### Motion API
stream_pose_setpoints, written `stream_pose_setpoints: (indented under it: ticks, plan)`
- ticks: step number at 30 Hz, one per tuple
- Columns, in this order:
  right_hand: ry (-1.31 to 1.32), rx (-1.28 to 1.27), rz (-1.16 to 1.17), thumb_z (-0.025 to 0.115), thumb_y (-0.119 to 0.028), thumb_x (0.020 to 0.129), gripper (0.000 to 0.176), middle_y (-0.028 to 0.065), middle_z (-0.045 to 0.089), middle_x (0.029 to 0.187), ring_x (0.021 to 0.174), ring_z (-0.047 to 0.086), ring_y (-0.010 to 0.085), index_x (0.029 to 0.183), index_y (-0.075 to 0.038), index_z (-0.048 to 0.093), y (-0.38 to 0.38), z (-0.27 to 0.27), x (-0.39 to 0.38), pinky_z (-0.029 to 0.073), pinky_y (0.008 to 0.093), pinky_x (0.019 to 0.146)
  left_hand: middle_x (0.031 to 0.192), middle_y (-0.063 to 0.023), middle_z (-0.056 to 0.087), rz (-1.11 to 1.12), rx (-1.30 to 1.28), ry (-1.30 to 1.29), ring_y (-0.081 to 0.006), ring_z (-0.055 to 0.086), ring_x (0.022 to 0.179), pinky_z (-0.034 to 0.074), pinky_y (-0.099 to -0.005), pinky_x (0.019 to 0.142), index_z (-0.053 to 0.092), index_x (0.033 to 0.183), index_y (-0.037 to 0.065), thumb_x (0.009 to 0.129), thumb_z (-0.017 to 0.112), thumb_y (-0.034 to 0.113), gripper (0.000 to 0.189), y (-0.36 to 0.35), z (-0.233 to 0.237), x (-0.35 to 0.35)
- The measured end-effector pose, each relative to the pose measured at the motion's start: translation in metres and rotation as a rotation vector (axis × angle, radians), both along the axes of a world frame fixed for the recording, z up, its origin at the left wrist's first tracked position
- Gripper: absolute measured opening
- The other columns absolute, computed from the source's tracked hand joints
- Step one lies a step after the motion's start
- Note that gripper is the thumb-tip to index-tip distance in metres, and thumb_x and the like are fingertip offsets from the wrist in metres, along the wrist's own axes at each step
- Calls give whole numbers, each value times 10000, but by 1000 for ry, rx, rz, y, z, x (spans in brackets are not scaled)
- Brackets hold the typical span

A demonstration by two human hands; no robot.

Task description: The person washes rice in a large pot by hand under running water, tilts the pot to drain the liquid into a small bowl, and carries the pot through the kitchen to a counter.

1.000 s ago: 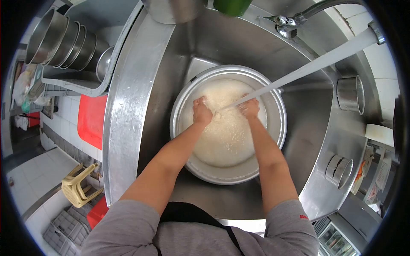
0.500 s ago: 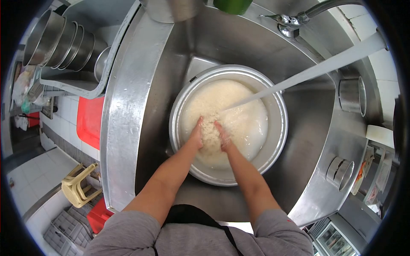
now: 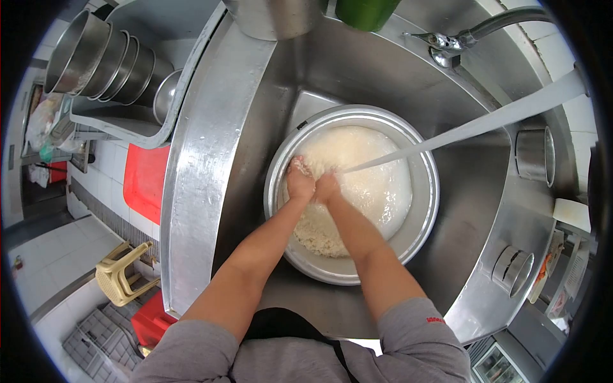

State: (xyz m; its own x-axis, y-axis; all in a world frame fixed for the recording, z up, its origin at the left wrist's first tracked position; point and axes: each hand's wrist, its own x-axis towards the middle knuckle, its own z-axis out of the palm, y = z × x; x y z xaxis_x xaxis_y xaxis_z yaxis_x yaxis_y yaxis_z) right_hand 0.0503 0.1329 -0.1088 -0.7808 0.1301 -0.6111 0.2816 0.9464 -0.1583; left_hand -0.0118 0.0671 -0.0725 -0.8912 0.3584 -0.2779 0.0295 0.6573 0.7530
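A large round metal pot (image 3: 424, 210) sits in a steel sink (image 3: 357, 70) and holds white rice (image 3: 377, 185) in cloudy water. My left hand (image 3: 299, 182) and my right hand (image 3: 327, 186) are pressed together in the rice at the pot's left side, fingers curled on a clump of grains. A stream of water (image 3: 472, 127) runs from the upper right into the pot just beyond my right hand.
A tap (image 3: 456, 39) sticks out over the sink's far side. Stacked metal bowls (image 3: 105, 60) lie on the shelf at the upper left. A green container (image 3: 364, 11) stands at the sink's back edge. Metal cups (image 3: 535, 153) sit at the right. A red bin (image 3: 145, 179) is below left.
My hands were apart at the pot's far side, came together near its front, and now sit pressed together farther up on the left.
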Motion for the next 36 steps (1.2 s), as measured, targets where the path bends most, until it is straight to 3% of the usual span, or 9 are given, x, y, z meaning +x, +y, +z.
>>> stream_pose_setpoints:
  ticks: [7, 9, 15, 19, 27, 30, 33, 35, 36]
  plan:
    - [53, 105, -275, 543, -369, 708, 487, 110, 496, 1156, 1083, 440, 312, 1130, -129, 510, 101, 43, -2, 227, 532, 937, 1236, -219, 356, -253, -354, -70, -323, 355, 1145, 271, -335, 962, 343, 1213, -6, 715, 605, 306, 643, -9, -11, -1]
    - [94, 87, -396, 577, -421, 681, 563, 112, 470, 1190, 1126, 404, 312, 1158, -134, 488, 128, 40, 21, 239, 481, 960, 1267, -207, 329, -182, -317, -430, -335, 327, 1170, 249, -347, 988, 202, 1294, 35, 729, 572, 369, 753, -19, -16, -5]
    - [-134, -578, -1002, 503, -698, 617, 1059, 199, 257, 1321, 1225, 260, 275, 1260, 91, 211, 159, 31, 127, 204, 352, 1001, 1278, -215, 306, 48, -269, -771, -323, 347, 1161, 320, -371, 937, 132, 1304, 22, 707, 589, 438, 859, -49, -29, 37]
    - [-153, -915, -1598, 473, -677, 661, 949, 122, 193, 1364, 1246, 191, 275, 1328, -80, 157, 87, 33, 192, 154, 482, 988, 1316, -194, 250, 207, -268, -1001, -316, 328, 1172, 338, -398, 910, 123, 1315, 43, 700, 577, 502, 892, -42, 15, 58]
    - [-21, -1735, -1912, 410, -632, 727, 703, 79, 405, 1248, 1139, 369, 249, 1248, -163, 365, -38, 9, 170, 267, 470, 938, 1299, -185, 283, -134, -42, -1146, -290, 320, 1168, 345, -368, 885, 267, 1276, 26, 749, 424, 585, 784, -61, -6, 77]
    - [47, -1666, -2025, 395, -562, 779, 554, 66, 512, 1127, 1042, 461, 225, 1140, -152, 491, -51, 63, 113, 352, 423, 872, 1161, -176, 452, -60, -20, -1035, -282, 444, 1046, 381, -355, 838, 418, 1183, 11, 794, 390, 528, 647, -45, -5, 73]
    - [452, -1346, -1864, 450, -510, 770, 534, 147, 547, 1039, 961, 512, 281, 1133, -119, 483, -46, 5, 97, 411, 398, 773, 1007, -167, 557, 137, 6, -944, -291, 534, 903, 409, -352, 786, 518, 1074, 8, 827, 393, 426, 501, -21, -19, 59]
    - [355, -271, -878, 475, -442, 769, 490, 200, 571, 940, 847, 554, 309, 1027, -31, 542, -8, -36, 98, 440, 339, 733, 943, -167, 583, 145, 159, -831, -308, 561, 839, 419, -359, 764, 551, 1022, 12, 838, 405, 361, 421, -3, -22, 50]
    - [263, -230, -1006, 483, -437, 761, 493, 216, 562, 938, 839, 548, 324, 992, -7, 551, 10, -14, 81, 439, 358, 732, 936, -171, 575, -58, 69, -539, -318, 552, 845, 418, -367, 767, 542, 1022, 23, 821, 424, 275, 343, 7, -16, 46]
